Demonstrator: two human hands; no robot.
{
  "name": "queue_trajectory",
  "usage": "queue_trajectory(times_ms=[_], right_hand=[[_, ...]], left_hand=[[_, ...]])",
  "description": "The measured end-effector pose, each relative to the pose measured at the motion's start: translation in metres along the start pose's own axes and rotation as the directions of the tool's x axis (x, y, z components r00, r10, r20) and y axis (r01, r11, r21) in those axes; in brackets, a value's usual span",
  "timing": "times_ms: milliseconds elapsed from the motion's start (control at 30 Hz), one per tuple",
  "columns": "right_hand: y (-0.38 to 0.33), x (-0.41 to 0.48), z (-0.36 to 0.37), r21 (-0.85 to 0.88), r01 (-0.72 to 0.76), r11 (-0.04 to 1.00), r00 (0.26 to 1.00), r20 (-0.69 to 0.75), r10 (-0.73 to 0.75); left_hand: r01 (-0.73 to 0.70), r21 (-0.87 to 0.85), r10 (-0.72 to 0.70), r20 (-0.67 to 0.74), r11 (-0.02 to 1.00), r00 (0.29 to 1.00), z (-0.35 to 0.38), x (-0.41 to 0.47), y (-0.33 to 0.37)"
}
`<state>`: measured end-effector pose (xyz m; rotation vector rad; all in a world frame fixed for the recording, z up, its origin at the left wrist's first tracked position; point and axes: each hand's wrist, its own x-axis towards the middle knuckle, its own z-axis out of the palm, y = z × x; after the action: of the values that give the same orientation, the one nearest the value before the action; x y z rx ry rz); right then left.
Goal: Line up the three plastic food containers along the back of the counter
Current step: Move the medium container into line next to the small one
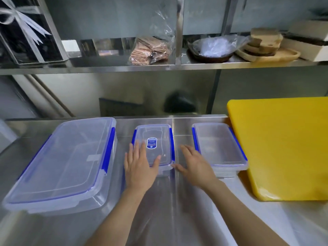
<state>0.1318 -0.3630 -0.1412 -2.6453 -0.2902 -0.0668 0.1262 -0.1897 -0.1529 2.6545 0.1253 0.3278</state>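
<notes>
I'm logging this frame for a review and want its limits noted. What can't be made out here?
- Middle container: near left corner hidden by the left hand, head view.
- Its label: print too small to read.
- Right hand: blurred, so contact with that container is unclear.
- Yellow board: cut off by the right edge.
- Dark shape behind the counter: blurred, unidentifiable.

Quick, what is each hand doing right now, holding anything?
Left hand: open, fingers spread flat on the lid of the middle container, gripping nothing.
Right hand: open, between the middle container and the right container, holding nothing.
</notes>
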Motion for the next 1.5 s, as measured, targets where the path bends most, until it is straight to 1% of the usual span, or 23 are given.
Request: queue_trajectory(times_ms=[67, 133, 267, 367, 433, 467, 500, 533, 600, 667, 700, 767, 833, 900, 933, 1000, 1067, 1100, 1267, 1433, 1500], right_hand=[[-0.012, 0.008, 0.020, -0.003, 0.021, 1.000, 0.999, 0.036, -0.020], [-0.018, 0.015, 0.035, -0.059, 0.054, 0.997, 0.995, 0.083, -0.049], [-0.017, 0.022, 0.045, -0.165, 0.079, 0.983, 0.988, 0.141, -0.056], [-0.016, 0.021, 0.043, -0.222, 0.058, 0.973, 0.987, 0.158, -0.023], [-0.021, 0.020, 0.041, -0.271, 0.050, 0.961, 0.989, 0.150, -0.009], [-0.026, 0.019, 0.040, -0.288, 0.049, 0.956, 0.992, 0.129, -0.012], [-0.031, 0.019, 0.038, -0.290, 0.051, 0.956, 0.995, 0.093, -0.025], [-0.038, 0.018, 0.036, -0.270, 0.060, 0.961, 0.998, 0.044, -0.050], [-0.056, 0.015, 0.034, -0.171, 0.108, 0.979, 0.991, -0.057, -0.119], [-0.082, 0.011, 0.035, 0.012, 0.148, 0.989, 0.982, -0.117, -0.145], [-0.095, 0.009, 0.037, 0.120, 0.144, 0.982, 0.985, -0.116, -0.130], [-0.122, 0.006, 0.045, 0.315, 0.092, 0.945, 0.996, -0.044, -0.083], [-0.144, 0.004, 0.056, 0.482, -0.017, 0.876, 0.994, 0.103, -0.038], [-0.161, 0.003, 0.069, 0.562, -0.117, 0.819, 0.973, 0.232, -0.020], [-0.168, 0.002, 0.075, 0.583, -0.138, 0.801, 0.964, 0.264, -0.026], [-0.182, -0.003, 0.086, 0.634, -0.131, 0.762, 0.959, 0.277, -0.065], [-0.195, -0.008, 0.094, 0.673, -0.142, 0.726, 0.952, 0.294, -0.086], [-0.201, -0.010, 0.097, 0.674, -0.157, 0.722, 0.947, 0.310, -0.084], [-0.226, -0.013, 0.106, 0.652, -0.142, 0.745, 0.947, 0.309, -0.090], [-0.235, -0.010, 0.112, 0.639, -0.108, 0.761, 0.963, 0.258, -0.080], [-0.235, -0.010, 0.111, 0.627, -0.102, 0.772, 0.960, 0.266, -0.090]], left_hand=[[0.021, 0.068, -0.028, 0.102, 0.997, 0.994, 0.005, 0.001, -0.018], [0.030, 0.092, -0.045, 0.166, 0.995, 0.985, 0.011, 0.002, -0.028], [0.037, 0.080, -0.050, 0.172, 0.996, 0.984, 0.018, 0.005, -0.033], [0.039, 0.084, -0.055, 0.205, 0.996, 0.977, 0.016, 0.005, -0.030], [0.037, 0.075, -0.054, 0.235, 0.996, 0.970, 0.009, 0.005, -0.028], [0.019, 0.061, -0.033, 0.226, 0.998, 0.974, 0.003, 0.004, -0.025], [-0.014, 0.035, 0.008, 0.187, 0.999, 0.982, -0.003, 0.003, -0.022], [-0.060, 0.003, 0.060, 0.120, 0.998, 0.991, -0.012, 0.001, -0.018], [-0.128, -0.047, 0.126, -0.049, 0.991, 0.991, -0.035, -0.003, -0.012], [-0.155, -0.042, 0.142, -0.217, 0.987, 0.966, -0.062, -0.004, -0.017], [-0.152, -0.018, 0.141, -0.284, 0.988, 0.949, -0.075, -0.004, -0.024], [-0.096, 0.039, 0.103, -0.350, 0.995, 0.931, -0.098, -0.004, -0.048], [0.032, 0.091, 0.001, -0.343, 0.995, 0.939, -0.116, -0.005, -0.076], [0.188, 0.132, -0.142, -0.298, 0.973, 0.944, -0.128, -0.007, -0.107], [0.244, 0.156, -0.197, -0.268, 0.957, 0.943, -0.132, -0.009, -0.123], [0.309, 0.202, -0.273, -0.184, 0.929, 0.944, -0.136, -0.013, -0.153], [0.329, 0.237, -0.309, -0.118, 0.914, 0.944, -0.136, -0.017, -0.177], [0.326, 0.254, -0.309, -0.107, 0.911, 0.945, -0.135, -0.018, -0.185], [0.273, 0.271, -0.255, -0.101, 0.923, 0.962, -0.144, -0.013, -0.208], [0.274, 0.280, -0.254, -0.104, 0.920, 0.962, -0.146, -0.011, -0.214], [0.269, 0.280, -0.247, -0.113, 0.921, 0.962, -0.146, -0.011, -0.214]])
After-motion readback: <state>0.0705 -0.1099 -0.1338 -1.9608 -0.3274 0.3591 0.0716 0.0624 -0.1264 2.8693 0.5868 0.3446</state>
